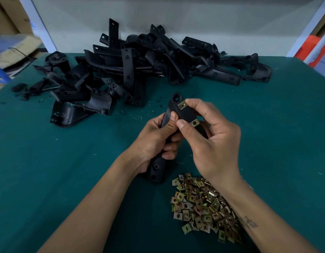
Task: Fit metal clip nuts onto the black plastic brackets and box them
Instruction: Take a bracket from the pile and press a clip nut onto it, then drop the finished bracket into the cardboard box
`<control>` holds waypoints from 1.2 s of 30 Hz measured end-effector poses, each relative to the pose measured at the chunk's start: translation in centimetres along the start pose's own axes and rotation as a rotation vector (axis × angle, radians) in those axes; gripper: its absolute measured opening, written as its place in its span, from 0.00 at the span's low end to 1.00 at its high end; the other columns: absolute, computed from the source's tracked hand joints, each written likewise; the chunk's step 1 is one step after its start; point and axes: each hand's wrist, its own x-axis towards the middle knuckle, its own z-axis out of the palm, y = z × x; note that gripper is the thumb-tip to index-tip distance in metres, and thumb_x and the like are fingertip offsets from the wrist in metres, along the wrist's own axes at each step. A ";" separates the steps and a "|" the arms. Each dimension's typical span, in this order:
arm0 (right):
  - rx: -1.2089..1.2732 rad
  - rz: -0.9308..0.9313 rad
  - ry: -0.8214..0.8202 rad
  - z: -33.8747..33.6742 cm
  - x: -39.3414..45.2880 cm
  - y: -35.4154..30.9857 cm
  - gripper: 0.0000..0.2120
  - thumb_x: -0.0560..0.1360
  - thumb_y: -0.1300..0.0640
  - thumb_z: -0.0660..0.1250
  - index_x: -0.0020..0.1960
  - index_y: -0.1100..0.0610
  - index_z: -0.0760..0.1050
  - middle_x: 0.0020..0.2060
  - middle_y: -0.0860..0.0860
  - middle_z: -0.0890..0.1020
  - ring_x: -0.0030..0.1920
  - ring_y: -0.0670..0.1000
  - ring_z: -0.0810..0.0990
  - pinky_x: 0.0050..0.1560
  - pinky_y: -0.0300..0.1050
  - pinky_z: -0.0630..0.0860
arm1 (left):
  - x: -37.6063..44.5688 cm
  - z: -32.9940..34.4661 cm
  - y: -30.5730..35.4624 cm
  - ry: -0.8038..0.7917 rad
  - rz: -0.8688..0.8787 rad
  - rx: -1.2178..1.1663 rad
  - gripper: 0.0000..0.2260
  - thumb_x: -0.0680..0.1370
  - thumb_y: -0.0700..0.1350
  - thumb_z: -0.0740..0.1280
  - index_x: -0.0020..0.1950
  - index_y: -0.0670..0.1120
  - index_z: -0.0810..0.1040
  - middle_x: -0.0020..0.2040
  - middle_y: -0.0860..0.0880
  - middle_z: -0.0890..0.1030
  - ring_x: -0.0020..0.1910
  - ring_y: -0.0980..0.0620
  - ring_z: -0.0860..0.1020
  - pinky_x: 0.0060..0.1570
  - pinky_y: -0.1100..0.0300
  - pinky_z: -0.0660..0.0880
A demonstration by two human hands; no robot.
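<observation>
Green bench (48, 179) below, the left hand (154, 143) grips a black bracket (176, 114) upright while the right hand (212, 136) pinches on clip nuts (182, 105); fitting underway, boxing likely follows.

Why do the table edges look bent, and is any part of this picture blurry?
Head view: the wide-angle lens bows the green table and the white posts; the cardboard box at far left is smeared, while the hands, the held bracket and the clip nut pile are sharp; lighting is even, shadows soft.

Black bracket (183, 114) held upright — two brass clip nuts (182, 105) fitted.
</observation>
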 end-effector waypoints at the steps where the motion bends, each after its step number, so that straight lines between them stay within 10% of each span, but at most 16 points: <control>1: 0.004 -0.006 0.000 0.0 0.0 0.1 0.13 0.77 0.66 0.73 0.59 0.54 0.81 0.51 0.47 0.84 0.52 0.51 0.85 0.52 0.43 0.81 | 0.0 -0.1 0.0 -0.002 0.001 0.001 0.15 0.83 0.54 0.62 0.40 0.51 0.77 0.32 0.51 0.69 0.24 0.57 0.63 0.20 0.66 0.63; 11: 0.161 0.145 -0.168 -0.5 0.5 0.0 0.18 0.81 0.59 0.70 0.70 0.53 0.75 0.48 0.51 0.85 0.44 0.51 0.86 0.44 0.41 0.82 | -0.2 -0.1 0.1 0.023 0.006 -0.106 0.16 0.82 0.60 0.63 0.46 0.49 0.78 0.34 0.51 0.70 0.27 0.56 0.64 0.24 0.64 0.63; 14: 0.177 0.196 -0.146 -1.2 0.4 -1.3 0.26 0.81 0.53 0.66 0.77 0.53 0.64 0.53 0.44 0.85 0.54 0.42 0.84 0.56 0.35 0.78 | -1.1 1.3 0.5 0.096 0.073 -0.261 0.20 0.85 0.58 0.55 0.48 0.46 0.80 0.36 0.49 0.73 0.30 0.54 0.68 0.27 0.62 0.66; 20: 0.069 0.349 -0.156 -3.0 -3.8 -5.1 0.15 0.78 0.48 0.71 0.63 0.49 0.80 0.56 0.44 0.85 0.57 0.43 0.84 0.57 0.48 0.82 | -4.9 6.9 0.7 0.309 0.084 -0.174 0.29 0.80 0.67 0.57 0.63 0.47 0.84 0.62 0.43 0.83 0.61 0.43 0.82 0.51 0.53 0.82; 29: 0.150 0.490 0.588 -13.6 -17.5 -10.7 0.11 0.80 0.66 0.66 0.39 0.60 0.77 0.36 0.54 0.79 0.38 0.50 0.74 0.40 0.39 0.73 | -9.9 23.8 -11.3 -0.074 0.218 0.214 0.14 0.83 0.44 0.58 0.69 0.50 0.68 0.60 0.65 0.81 0.60 0.64 0.79 0.58 0.72 0.71; 36: 0.232 0.923 1.190 -26.5 -31.0 -6.5 0.16 0.83 0.69 0.60 0.38 0.57 0.70 0.27 0.52 0.76 0.26 0.47 0.77 0.28 0.40 0.74 | -11.6 32.0 -23.1 -0.790 -0.524 0.860 0.32 0.86 0.51 0.58 0.84 0.48 0.43 0.84 0.51 0.49 0.81 0.53 0.54 0.69 0.67 0.51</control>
